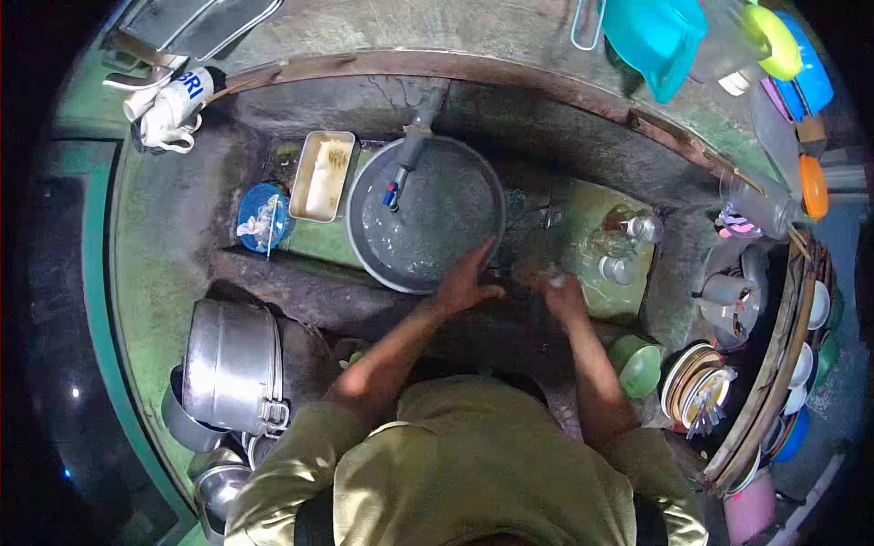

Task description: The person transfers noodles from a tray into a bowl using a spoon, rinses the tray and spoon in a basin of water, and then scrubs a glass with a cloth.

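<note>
A big round grey basin (499, 196) of water stands under a tap (397, 187) with a blue handle. My left hand (464, 284) reaches to the basin's lower right rim, fingers stretched out and apart, with nothing in them. To the right of the basin, my right hand (562, 296) is closed around something small and shiny, too blurred to make out. Just beyond that hand, a glass jar (617, 270) and other clear glassware (645, 227) lie on the wet green ledge (596, 205).
Left of the basin are a rectangular metal tray (320, 177) and a blue basket (262, 218). A large steel pot (232, 364) stands at lower left. At right sit stacked plates (696, 387) and a green bowl (635, 366). White mugs (173, 114) are at upper left.
</note>
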`<state>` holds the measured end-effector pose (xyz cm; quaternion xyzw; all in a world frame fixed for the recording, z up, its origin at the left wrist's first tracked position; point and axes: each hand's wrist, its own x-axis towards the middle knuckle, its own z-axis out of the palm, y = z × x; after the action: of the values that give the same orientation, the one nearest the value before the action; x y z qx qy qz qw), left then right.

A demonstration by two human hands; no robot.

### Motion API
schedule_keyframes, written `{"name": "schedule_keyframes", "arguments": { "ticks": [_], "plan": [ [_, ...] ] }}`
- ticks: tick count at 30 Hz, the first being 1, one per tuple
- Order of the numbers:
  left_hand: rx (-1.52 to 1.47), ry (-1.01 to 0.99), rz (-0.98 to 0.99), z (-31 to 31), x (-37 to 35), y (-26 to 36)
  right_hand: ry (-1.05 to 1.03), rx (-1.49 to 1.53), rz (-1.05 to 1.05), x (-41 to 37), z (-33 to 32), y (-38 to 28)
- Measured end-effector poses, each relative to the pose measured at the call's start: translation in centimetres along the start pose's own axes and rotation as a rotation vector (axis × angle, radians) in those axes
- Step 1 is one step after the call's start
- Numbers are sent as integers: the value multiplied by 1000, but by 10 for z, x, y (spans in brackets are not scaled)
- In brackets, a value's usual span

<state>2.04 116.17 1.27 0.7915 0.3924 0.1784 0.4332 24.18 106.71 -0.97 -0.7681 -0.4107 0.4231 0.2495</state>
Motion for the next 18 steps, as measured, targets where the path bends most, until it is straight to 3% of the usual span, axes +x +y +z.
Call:
{"name": "schedule_keyframes", "arguments": {
  "ticks": [1, 3, 4, 5, 7, 9, 10, 11, 12, 14, 15, 17, 18],
  "plan": [
    [-15, -9, 7, 3, 5, -5, -119, 152, -10, -1, 11, -4],
    [-287, -44, -20, 7, 18, -24, -175, 263, 157, -13, 15, -82],
    [-186, -149, -263, -11, 22, -21, -162, 257, 164, -10, 23, -91],
    [-192, -155, -252, -18, 25, -37, -140, 183, 100, -4, 29, -98],
    [-234, 34, -390, -13, 23, -97, -118, 105, 43, 1, 29, -96],
    [-90, 156, -551, -1, 24, -176, -87, 76, 0, -6, 24, -81],
    [-217, 105, -593, -12, 27, -179, -96, 200, 197, -17, 20, -76],
    [-344, 51, -633, -22, 31, -180, -108, 256, 227, -28, 13, -60],
    [-352, 38, -631, -16, 32, -204, -115, 169, 311, -38, 3, -49],
    [-435, 106, -629, 12, 32, -257, -47, 107, 261, -64, -12, -19],
    [-436, 94, -629, 12, 38, -252, -62, 99, 337, -77, -22, -15],
    [9, 164, -485, 7, 50, -233, 82, 108, 431, -100, -29, -11],
    [10, 148, -473, 1, 55, -211, 40, 145, 447, -108, -32, 9]
  ]
}}
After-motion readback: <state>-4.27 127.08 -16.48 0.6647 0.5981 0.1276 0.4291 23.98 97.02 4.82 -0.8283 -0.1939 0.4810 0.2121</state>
